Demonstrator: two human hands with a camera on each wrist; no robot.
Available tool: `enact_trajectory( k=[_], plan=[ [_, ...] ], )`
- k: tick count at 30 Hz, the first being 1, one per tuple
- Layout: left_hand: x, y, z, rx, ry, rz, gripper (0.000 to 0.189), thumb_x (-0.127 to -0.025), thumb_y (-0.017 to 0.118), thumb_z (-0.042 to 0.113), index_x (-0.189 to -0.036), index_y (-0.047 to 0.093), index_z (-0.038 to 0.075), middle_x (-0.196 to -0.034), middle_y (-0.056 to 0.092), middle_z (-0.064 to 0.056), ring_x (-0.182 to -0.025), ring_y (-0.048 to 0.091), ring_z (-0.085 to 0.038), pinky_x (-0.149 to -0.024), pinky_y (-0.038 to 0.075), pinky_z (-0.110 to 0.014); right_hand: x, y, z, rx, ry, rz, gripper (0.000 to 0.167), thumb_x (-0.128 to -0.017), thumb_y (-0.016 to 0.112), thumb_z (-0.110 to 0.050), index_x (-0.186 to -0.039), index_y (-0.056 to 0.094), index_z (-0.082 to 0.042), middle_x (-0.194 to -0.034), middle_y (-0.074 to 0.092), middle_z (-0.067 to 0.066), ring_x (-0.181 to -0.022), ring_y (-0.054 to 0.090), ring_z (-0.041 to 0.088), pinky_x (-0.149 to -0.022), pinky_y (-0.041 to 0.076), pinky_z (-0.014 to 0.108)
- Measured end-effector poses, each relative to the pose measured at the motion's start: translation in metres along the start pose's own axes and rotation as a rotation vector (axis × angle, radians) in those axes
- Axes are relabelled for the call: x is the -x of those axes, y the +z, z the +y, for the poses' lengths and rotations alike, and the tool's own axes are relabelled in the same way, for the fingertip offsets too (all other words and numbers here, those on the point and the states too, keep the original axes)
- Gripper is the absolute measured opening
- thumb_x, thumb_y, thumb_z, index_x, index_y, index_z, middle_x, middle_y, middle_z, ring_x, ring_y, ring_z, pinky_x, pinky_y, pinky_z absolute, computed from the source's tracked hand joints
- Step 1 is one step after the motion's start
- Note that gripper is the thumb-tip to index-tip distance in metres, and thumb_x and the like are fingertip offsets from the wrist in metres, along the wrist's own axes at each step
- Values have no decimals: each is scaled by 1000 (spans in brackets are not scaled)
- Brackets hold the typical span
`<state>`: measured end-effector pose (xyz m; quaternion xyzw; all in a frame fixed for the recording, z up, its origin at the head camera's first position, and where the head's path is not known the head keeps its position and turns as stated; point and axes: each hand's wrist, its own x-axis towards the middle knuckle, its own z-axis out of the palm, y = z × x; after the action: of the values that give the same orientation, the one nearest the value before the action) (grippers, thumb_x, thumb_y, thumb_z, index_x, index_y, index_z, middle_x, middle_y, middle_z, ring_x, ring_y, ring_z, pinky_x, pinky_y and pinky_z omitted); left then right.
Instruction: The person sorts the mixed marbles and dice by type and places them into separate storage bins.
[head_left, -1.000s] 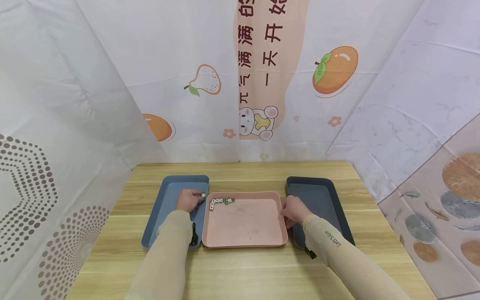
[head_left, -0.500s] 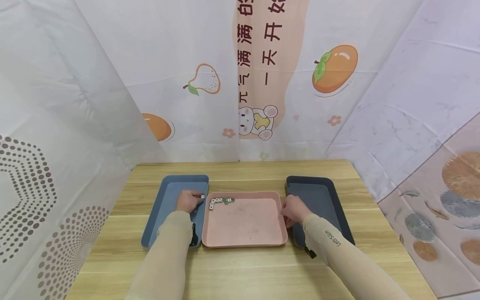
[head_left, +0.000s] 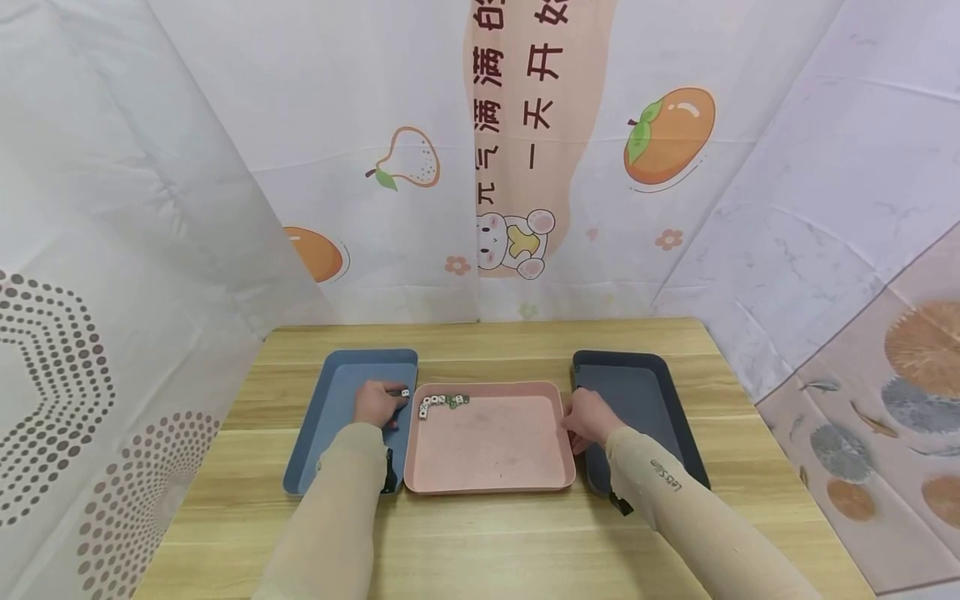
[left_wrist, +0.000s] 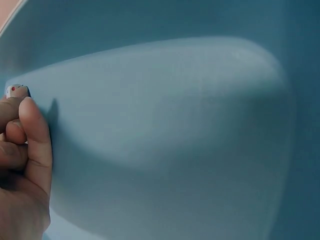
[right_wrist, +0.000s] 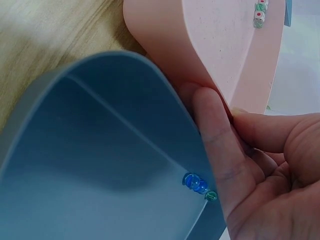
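Note:
My left hand [head_left: 377,404] is over the left blue tray [head_left: 309,433], close to its right wall, and pinches a white die [left_wrist: 18,91] at its fingertips. Part of the die is covered by the fingers in the left wrist view. My right hand [head_left: 588,418] grips the right wall of the pink tray [head_left: 491,450], thumb over the rim and fingers outside. Along the far left corner of that tray lie white dice [head_left: 424,408] and green glass-like pieces [head_left: 453,402], side by side in a bent row.
A dark blue tray [head_left: 678,417] stands at the right, beside the pink one. Blue glass-like beads [right_wrist: 192,181] and a green one [right_wrist: 211,195] lie in its corner. All three trays stand on a wooden table [head_left: 487,550], with a printed curtain [head_left: 330,167] behind.
The die in my left hand has shifted very slightly toward me since a second ago. My right hand keeps its grip on the pink tray, and the trays stay put.

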<state>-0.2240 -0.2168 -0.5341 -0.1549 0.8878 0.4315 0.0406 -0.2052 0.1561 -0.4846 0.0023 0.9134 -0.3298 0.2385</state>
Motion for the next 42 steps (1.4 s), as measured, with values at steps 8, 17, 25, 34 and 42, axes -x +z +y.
enact_trajectory(
  k=[8, 17, 25, 34, 42],
  plan=[
    [-3, -4, -4, 8, 14, -57, 36, -93, 73, 5, -128, 72, 3, -135, 61, -29, -44, 59, -16, -46, 54, -32, -1, 0, 2, 6, 1, -5, 17, -92, 61, 5, -79, 72, 4, -68, 68, 13, -56, 70, 21, -54, 60, 32],
    [-5, -25, 2, -20, 71, -69, 38, -92, 75, 12, -128, 71, 1, -75, 71, -12, -44, 45, -11, -46, 43, -28, -2, 1, 1, 2, -10, 10, 17, -91, 62, 5, -78, 73, 4, -66, 68, 13, -54, 70, 22, -53, 60, 33],
    [0, -41, 15, -41, 113, -69, 36, -94, 74, 16, -128, 73, 7, -54, 52, 1, -44, 41, -12, -46, 40, -29, 0, 1, 0, 16, -4, 10, 17, -91, 61, 6, -79, 73, 4, -67, 68, 13, -54, 70, 21, -53, 60, 33],
    [8, -52, 29, -99, 157, -117, 35, -96, 73, 19, -129, 72, 9, -69, 61, -6, -49, 45, -13, -50, 42, -31, 1, 1, 0, 7, -10, 10, 18, -91, 61, 6, -78, 73, 3, -64, 68, 12, -53, 70, 21, -53, 60, 33],
    [14, -49, 36, -165, 228, -154, 37, -95, 75, 19, -130, 72, 12, -127, 70, -17, -81, 64, -20, -64, 52, -33, 2, 1, 0, 6, -19, 14, 17, -91, 61, 6, -78, 71, 4, -65, 68, 12, -53, 70, 21, -53, 60, 33]
  ],
)
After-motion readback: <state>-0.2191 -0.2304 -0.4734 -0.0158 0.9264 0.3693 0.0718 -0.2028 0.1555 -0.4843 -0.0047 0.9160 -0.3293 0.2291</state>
